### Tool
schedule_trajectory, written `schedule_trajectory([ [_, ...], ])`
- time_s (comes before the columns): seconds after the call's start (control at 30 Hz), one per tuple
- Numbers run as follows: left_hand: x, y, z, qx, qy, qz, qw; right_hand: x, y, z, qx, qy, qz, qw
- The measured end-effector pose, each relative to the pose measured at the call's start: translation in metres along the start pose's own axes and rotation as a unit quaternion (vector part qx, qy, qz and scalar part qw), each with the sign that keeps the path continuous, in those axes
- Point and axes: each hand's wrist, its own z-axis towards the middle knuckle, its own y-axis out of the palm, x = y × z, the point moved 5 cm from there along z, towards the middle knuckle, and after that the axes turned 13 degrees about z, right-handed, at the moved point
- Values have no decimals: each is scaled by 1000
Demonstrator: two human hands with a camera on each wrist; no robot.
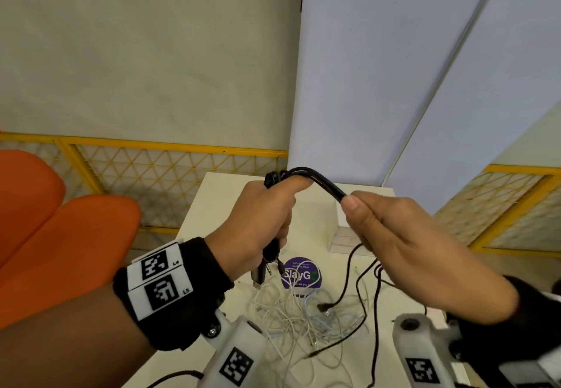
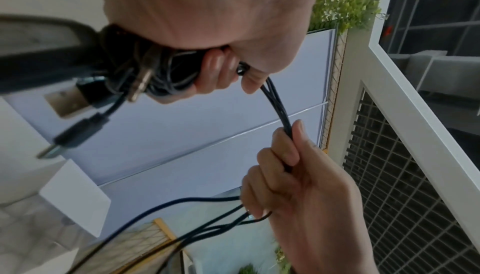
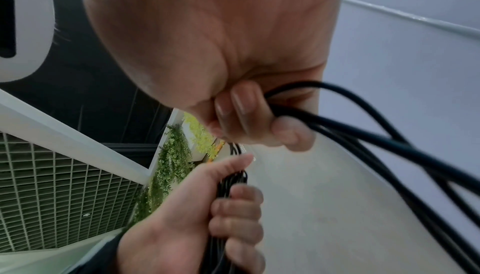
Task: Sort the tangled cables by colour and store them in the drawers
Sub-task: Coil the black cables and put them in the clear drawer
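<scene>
Both hands are raised above the white table (image 1: 212, 205) with a bunch of black cables (image 1: 317, 179) arching between them. My left hand (image 1: 267, 214) grips the coiled part of the bunch (image 2: 166, 73), and USB and jack plugs (image 2: 68, 102) dangle below the fist. My right hand (image 1: 370, 224) grips the loose strands (image 3: 363, 135) just right of it, thumb on top. The strands trail down from this hand to the table. A tangle of white cables (image 1: 297, 315) lies on the table below the hands. A small white drawer unit (image 1: 344, 236) stands behind my right hand, mostly hidden.
A round purple sticker (image 1: 300, 272) is on the table beside the white tangle. Orange chairs (image 1: 60, 236) stand to the left. A yellow mesh fence (image 1: 170, 169) runs behind the table, with pale panels (image 1: 379, 69) above it.
</scene>
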Motion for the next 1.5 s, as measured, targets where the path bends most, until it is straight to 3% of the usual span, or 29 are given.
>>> schedule_trajectory([
  [0.3, 16, 7, 6, -12, -5, -127, 992, 14, 38, -9, 37, 7, 77, 996],
  [0.53, 41, -2, 10, -3, 44, -168, 985, 50, 66, -24, -5, 4, 68, 998],
  [0.7, 52, -11, 6, 27, 160, -63, 985, 80, 67, -32, -129, 53, -59, 988],
  [0.77, 54, -15, 5, 43, 189, -12, 981, 81, 45, -28, -141, 99, -58, 983],
  [0.83, 57, -15, 4, 52, 218, 31, 974, 63, 14, -18, -85, 111, 12, 990],
  [0.97, 65, -9, -2, 62, 292, 126, 946, 2, -27, 0, 46, 13, 231, 972],
  [1.03, 69, -5, -5, 58, 328, 153, 930, -15, -31, 9, 65, 1, 251, 966],
  [1.13, 78, -1, -15, 29, 372, 185, 909, -18, -18, 25, 38, 32, 212, 976],
  [1.2, 79, -2, -15, 32, 363, 215, 906, -17, -10, 34, 34, 34, 176, 983],
  [1.33, 71, -13, 0, 93, 281, 284, 912, -11, -9, 37, 102, 60, 193, 974],
  [1.5, 62, -10, 3, 31, 229, 251, 940, -12, 4, 35, 104, 81, 276, 952],
])
